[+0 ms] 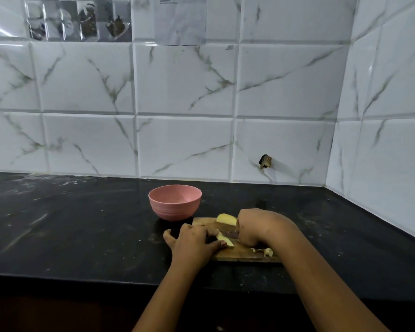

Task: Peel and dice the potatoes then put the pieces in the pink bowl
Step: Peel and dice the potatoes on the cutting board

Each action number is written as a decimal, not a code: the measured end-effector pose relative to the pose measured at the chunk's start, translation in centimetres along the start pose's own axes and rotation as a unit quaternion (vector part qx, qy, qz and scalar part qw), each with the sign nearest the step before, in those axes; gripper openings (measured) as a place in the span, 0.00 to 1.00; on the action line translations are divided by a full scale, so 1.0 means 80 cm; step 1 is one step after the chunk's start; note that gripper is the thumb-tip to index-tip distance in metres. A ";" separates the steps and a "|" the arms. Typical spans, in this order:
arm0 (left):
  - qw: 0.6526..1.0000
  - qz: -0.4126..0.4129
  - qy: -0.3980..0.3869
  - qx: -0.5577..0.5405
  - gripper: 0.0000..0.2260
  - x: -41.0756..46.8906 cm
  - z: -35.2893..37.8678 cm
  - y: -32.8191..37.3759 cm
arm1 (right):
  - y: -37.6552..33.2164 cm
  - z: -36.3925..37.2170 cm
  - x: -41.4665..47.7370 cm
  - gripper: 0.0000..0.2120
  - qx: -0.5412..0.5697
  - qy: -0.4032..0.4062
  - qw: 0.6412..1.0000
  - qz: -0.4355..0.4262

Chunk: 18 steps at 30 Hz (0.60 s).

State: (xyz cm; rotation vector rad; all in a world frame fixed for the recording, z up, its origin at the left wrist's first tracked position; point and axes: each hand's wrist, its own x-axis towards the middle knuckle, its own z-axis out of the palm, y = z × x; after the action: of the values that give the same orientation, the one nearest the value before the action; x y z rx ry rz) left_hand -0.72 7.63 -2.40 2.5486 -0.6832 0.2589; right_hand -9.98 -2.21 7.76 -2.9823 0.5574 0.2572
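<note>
Two hands cut a potato on a board.

We see the right hand (254, 227) curled tight round a knife (228, 233). The handle is hidden in the fist, and only a bit of dark blade pokes out to the left. The left hand (194, 244) bends its fingers over a potato piece (227, 240), and its thumb pinches the side. That piece is pale yellow and peeled, and the blade sits on it, right between the two hands. A second yellow chunk (226, 219) lies just behind the blade, beside the right hand. Small cut bits (268, 252) lie near the right wrist. All of these rest on the wooden board (228, 256). The pink bowl (175, 203) stands just behind the board's left corner, on the black counter (82, 224).
</note>
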 end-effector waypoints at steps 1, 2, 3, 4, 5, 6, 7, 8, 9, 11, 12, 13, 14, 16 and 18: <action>1.000 0.001 0.003 -0.002 0.15 0.000 0.001 -0.001 | 0.001 -0.001 -0.002 0.12 -0.001 0.000 1.000 0.000; 1.000 0.002 0.006 -0.003 0.15 0.000 0.002 -0.001 | 0.004 -0.002 -0.005 0.12 -0.003 0.000 1.000 0.001; 1.000 0.003 0.008 -0.002 0.15 0.001 0.002 -0.001 | 0.007 -0.004 -0.010 0.12 -0.005 -0.005 1.000 0.003; 1.000 0.002 0.010 0.000 0.15 0.001 0.003 -0.002 | 0.011 -0.004 -0.015 0.13 -0.006 -0.010 1.000 0.003; 1.000 0.001 0.010 0.004 0.15 0.001 0.003 -0.002 | 0.014 -0.004 -0.020 0.13 -0.008 -0.014 1.000 0.001; 1.000 0.001 0.011 0.007 0.15 0.001 0.003 -0.002 | 0.017 -0.002 -0.025 0.13 -0.011 -0.014 1.000 -0.002; 1.000 0.000 0.012 0.010 0.15 0.000 0.003 -0.001 | 0.020 0.001 -0.029 0.13 -0.013 -0.012 1.000 -0.005; 1.000 -0.001 0.013 0.010 0.15 -0.001 0.002 0.000 | 0.022 0.004 -0.034 0.13 -0.017 -0.007 1.000 -0.004; 1.000 -0.002 0.014 0.009 0.15 -0.002 0.001 0.001 | 0.023 0.007 -0.038 0.13 -0.024 -0.003 1.000 -0.003; 1.000 -0.005 0.011 0.003 0.15 -0.005 -0.001 0.003 | 0.028 0.012 -0.046 0.13 -0.035 0.004 0.999 0.003; 1.000 -0.007 0.010 0.001 0.15 -0.006 -0.002 0.004 | 0.030 0.013 -0.050 0.13 -0.036 0.005 0.999 0.008; 1.000 -0.007 0.009 0.000 0.15 -0.006 -0.003 0.004 | 0.033 0.015 -0.054 0.14 -0.036 0.007 0.999 0.012; 1.000 -0.007 0.009 -0.001 0.15 -0.007 -0.003 0.004 | 0.034 0.016 -0.058 0.14 -0.036 0.010 0.999 0.015; 1.000 -0.001 0.010 0.000 0.14 -0.008 -0.004 0.006 | 0.035 0.020 -0.061 0.15 -0.026 0.020 0.999 0.017; 1.000 0.008 0.020 0.008 0.13 -0.012 -0.005 0.009 | 0.032 0.024 -0.059 0.14 -0.008 0.033 0.999 0.020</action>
State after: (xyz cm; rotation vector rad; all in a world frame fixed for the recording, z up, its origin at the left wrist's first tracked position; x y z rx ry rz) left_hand -1.90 7.71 -2.03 2.5460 -0.6902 0.3220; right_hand -15.55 -2.70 6.57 -3.0072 0.6242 0.1668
